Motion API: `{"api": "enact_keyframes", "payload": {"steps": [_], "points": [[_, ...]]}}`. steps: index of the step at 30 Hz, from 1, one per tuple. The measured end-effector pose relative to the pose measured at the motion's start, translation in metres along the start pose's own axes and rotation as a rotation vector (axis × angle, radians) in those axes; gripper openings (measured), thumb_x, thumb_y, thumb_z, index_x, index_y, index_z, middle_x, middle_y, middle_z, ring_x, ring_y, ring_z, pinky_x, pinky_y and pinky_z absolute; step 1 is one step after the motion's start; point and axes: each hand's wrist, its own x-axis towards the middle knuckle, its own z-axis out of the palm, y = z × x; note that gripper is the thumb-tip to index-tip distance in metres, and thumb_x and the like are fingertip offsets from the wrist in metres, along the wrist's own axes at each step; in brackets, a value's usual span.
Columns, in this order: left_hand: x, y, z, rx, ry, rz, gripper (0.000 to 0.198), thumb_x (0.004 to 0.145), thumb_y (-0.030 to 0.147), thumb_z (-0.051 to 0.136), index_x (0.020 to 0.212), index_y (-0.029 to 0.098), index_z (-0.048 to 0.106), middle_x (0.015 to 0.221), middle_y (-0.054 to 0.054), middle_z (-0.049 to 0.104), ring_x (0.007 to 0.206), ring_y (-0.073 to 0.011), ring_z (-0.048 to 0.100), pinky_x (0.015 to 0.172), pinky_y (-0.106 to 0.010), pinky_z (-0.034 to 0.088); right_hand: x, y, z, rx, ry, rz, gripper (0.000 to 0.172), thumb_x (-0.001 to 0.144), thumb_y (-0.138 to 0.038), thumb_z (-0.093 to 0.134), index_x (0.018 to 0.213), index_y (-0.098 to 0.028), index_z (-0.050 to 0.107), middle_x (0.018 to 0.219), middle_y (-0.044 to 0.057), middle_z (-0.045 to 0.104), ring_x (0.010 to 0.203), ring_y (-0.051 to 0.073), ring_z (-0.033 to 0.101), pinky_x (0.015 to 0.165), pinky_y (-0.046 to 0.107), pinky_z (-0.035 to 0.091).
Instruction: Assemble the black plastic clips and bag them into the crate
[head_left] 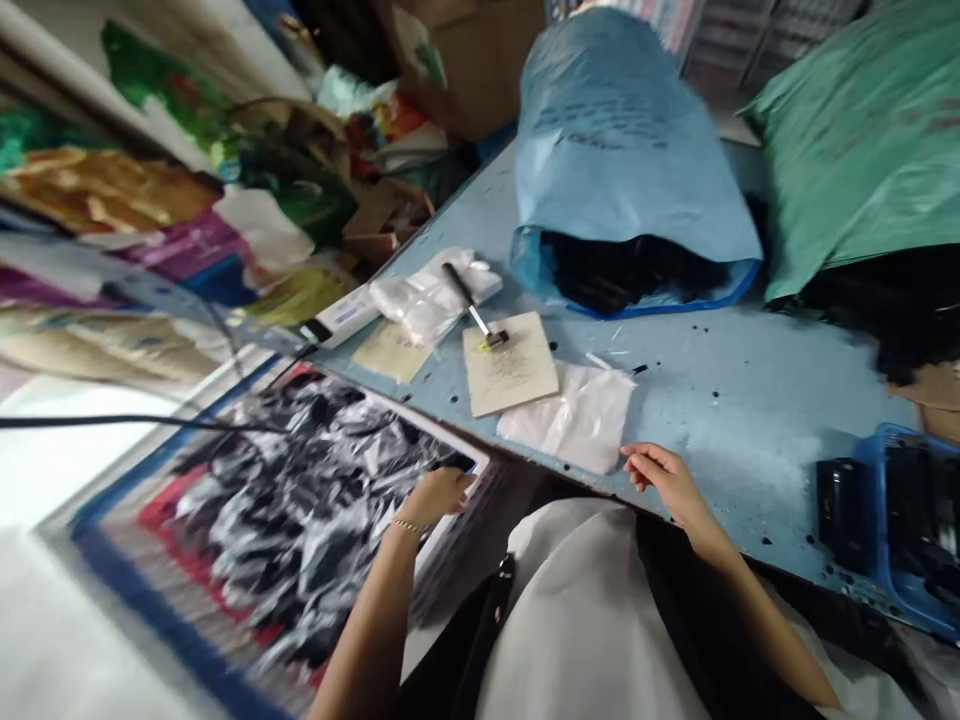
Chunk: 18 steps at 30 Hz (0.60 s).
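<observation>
White plastic bagging (pixel 581 420) — flat, creased; on bench (pixel 697 410) edge | wrapped black pieces (pixel 330 540) — jumbled heap; beside bench

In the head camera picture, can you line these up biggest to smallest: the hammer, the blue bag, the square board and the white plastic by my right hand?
1. Blue bag
2. Square board and white plastic: too alike to rank
3. Hammer

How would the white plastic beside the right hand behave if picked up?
The white plastic is likely floppy, since it looks thin and creased. It's probably light for its size, lying almost flat. One edge seems to run under the square board, so it might drag there.
</observation>
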Motion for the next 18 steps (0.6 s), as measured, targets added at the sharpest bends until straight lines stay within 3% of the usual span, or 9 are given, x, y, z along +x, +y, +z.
{"api": "enact_keyframes", "payload": {"steps": [2,4,7,10,12,14,16,18], "points": [[0.024,0.039,0.013,0.007,-0.168,0.11,0.035,0.085,0.051,0.072,0.07,0.019,0.072,0.063,-0.005,0.069,0.057,-0.0223,0.068,0.057,-0.032,0.054,0.006,0.001,-0.008,0.024,0.043,-0.001,0.043,0.075,-0.053,0.076,0.1,-0.018,0.075,0.08,0.003,0.069,0.064,0.014,0.059,0.059,0.029,0.048],[0.061,0.089,0.033,0.099,-0.206,0.337,0.032,0.093,0.049,0.061,0.094,0.021,0.077,0.084,-0.008,0.077,0.075,-0.0242,0.073,0.072,-0.035,0.058,0.011,0.0,-0.016,0.027,0.066,-0.011,0.044,0.076,-0.053,0.074,0.102,-0.018,0.074,0.08,0.004,0.069,0.065,0.014,0.06,0.059,0.029,0.048],[0.132,0.173,0.065,0.375,0.002,0.73,0.035,0.096,0.022,0.049,0.124,0.019,0.07,0.125,-0.012,0.072,0.117,-0.0262,0.066,0.106,-0.041,0.05,0.015,-0.001,-0.026,0.012,0.09,-0.037,0.043,0.077,-0.053,0.072,0.102,-0.018,0.074,0.081,0.004,0.069,0.066,0.015,0.061,0.06,0.029,0.049],[0.199,0.24,0.086,0.677,0.161,0.802,0.045,0.084,0.006,0.058,0.126,0.017,0.069,0.142,-0.016,0.061,0.134,-0.0316,0.054,0.114,-0.049,0.042,0.017,0.002,-0.038,0.0,0.11,-0.04,0.044,0.077,-0.056,0.072,0.101,-0.019,0.074,0.079,0.003,0.068,0.065,0.015,0.061,0.059,0.03,0.049],[0.226,0.265,0.091,0.738,0.186,0.786,0.036,0.079,0.006,0.068,0.113,0.016,0.073,0.137,-0.017,0.063,0.13,-0.0356,0.056,0.111,-0.054,0.043,0.017,0.006,-0.046,-0.007,0.13,-0.037,0.045,0.077,-0.058,0.071,0.1,-0.02,0.073,0.079,0.003,0.068,0.064,0.015,0.061,0.059,0.03,0.049],[0.235,0.275,0.091,0.715,0.183,0.8,0.021,0.078,0.009,0.073,0.098,0.017,0.074,0.126,-0.016,0.068,0.124,-0.0347,0.06,0.112,-0.054,0.042,0.018,0.009,-0.056,-0.016,0.151,-0.035,0.044,0.078,-0.059,0.069,0.101,-0.021,0.073,0.079,0.003,0.068,0.064,0.016,0.061,0.059,0.03,0.049],[0.228,0.274,0.092,0.689,0.182,0.819,0.011,0.084,0.015,0.071,0.096,0.017,0.071,0.116,-0.012,0.071,0.116,-0.0297,0.064,0.109,-0.048,0.044,0.02,0.006,-0.065,-0.039,0.169,-0.051,0.045,0.081,-0.059,0.067,0.104,-0.021,0.072,0.081,0.004,0.068,0.065,0.016,0.061,0.061,0.031,0.051],[0.21,0.271,0.098,0.499,0.166,0.8,0.013,0.091,0.026,0.067,0.1,0.018,0.068,0.104,-0.009,0.072,0.102,-0.0248,0.068,0.097,-0.04,0.051,0.025,-0.004,-0.071,-0.065,0.193,-0.109,0.047,0.085,-0.059,0.064,0.111,-0.021,0.07,0.089,0.006,0.07,0.071,0.018,0.064,0.067,0.033,0.054]]}}
